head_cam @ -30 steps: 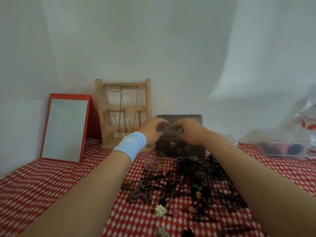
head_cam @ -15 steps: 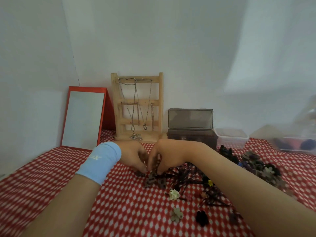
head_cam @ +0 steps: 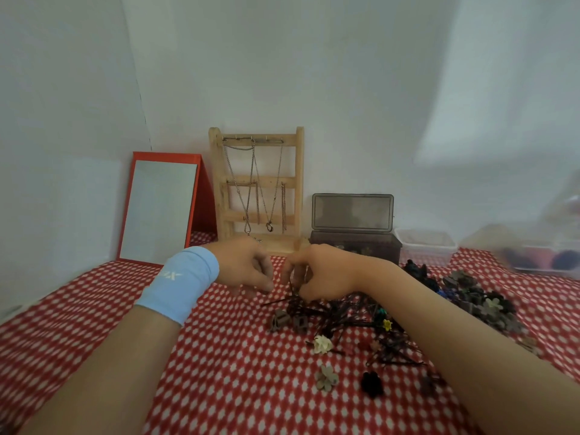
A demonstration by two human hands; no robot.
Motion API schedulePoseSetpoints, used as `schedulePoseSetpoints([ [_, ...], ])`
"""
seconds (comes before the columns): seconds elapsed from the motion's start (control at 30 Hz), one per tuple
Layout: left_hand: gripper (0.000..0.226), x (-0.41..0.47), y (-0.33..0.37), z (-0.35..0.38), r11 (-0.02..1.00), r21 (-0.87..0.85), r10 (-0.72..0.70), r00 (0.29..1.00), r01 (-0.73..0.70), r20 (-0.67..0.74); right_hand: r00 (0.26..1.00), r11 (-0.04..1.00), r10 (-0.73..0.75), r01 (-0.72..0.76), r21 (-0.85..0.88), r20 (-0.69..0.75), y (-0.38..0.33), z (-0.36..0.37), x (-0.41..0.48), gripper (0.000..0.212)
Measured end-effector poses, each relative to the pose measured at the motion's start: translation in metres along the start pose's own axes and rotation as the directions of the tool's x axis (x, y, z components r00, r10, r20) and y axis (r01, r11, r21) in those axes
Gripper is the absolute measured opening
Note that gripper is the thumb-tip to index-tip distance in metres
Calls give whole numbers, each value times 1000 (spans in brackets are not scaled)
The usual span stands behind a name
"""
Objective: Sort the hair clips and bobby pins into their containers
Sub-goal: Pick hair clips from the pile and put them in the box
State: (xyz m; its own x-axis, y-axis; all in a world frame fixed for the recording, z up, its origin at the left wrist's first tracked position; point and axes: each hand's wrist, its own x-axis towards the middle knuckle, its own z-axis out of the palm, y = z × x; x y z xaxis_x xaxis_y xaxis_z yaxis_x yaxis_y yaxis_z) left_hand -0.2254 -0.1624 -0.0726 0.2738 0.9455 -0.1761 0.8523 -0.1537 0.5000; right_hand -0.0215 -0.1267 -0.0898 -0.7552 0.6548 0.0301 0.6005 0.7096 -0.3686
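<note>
Bobby pins (head_cam: 345, 312), thin and black, lie tangled with flower-shaped hair clips (head_cam: 323, 344) on red checked cloth (head_cam: 238, 372); over the heap the right hand (head_cam: 320, 271) pinches several pins, and the wristbanded left hand (head_cam: 248, 268) curls beside it, grasp unclear. Behind, a dark plastic box (head_cam: 354, 248) stands lid-up.

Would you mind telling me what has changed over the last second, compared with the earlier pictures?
Both hands came back from the open dark box to the pile of bobby pins. The right hand now pinches a few of them; the left hand is curled beside it, its hold unclear. Box, mirror and necklace stand stayed put.
</note>
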Motion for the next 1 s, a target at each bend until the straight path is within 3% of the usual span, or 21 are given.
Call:
schedulePoseSetpoints([
  [0.07,20,-4,9,1,998,-70,5,996,2,94,1000,1000,8,-8,6,4,1,-1,-2,23],
  [0.17,27,-4,20,7,999,45,-28,982,20,185,996,999,43,-43,1,78,0,-1,-6,26],
  [0.27,36,0,23,14,993,98,-84,971,63,226,982,998,56,-62,32,179,-2,0,-12,15],
  [0.33,43,3,23,20,984,154,-127,962,91,241,974,999,51,-52,-1,223,-2,3,-14,22],
  [0.43,37,9,21,28,975,198,-141,968,100,207,974,997,41,-24,-77,224,-1,8,-13,30],
  [0.53,20,8,20,25,990,121,-94,978,72,185,984,997,46,-35,-64,173,1,4,-15,28],
  [0.73,19,9,16,15,1000,-7,3,992,-2,128,998,999,49,-49,4,37,13,-7,-19,29],
  [1.0,18,31,37,-4,998,-28,63,996,-61,67,978,913,204,-208,350,50,38,-24,-24,27],
])
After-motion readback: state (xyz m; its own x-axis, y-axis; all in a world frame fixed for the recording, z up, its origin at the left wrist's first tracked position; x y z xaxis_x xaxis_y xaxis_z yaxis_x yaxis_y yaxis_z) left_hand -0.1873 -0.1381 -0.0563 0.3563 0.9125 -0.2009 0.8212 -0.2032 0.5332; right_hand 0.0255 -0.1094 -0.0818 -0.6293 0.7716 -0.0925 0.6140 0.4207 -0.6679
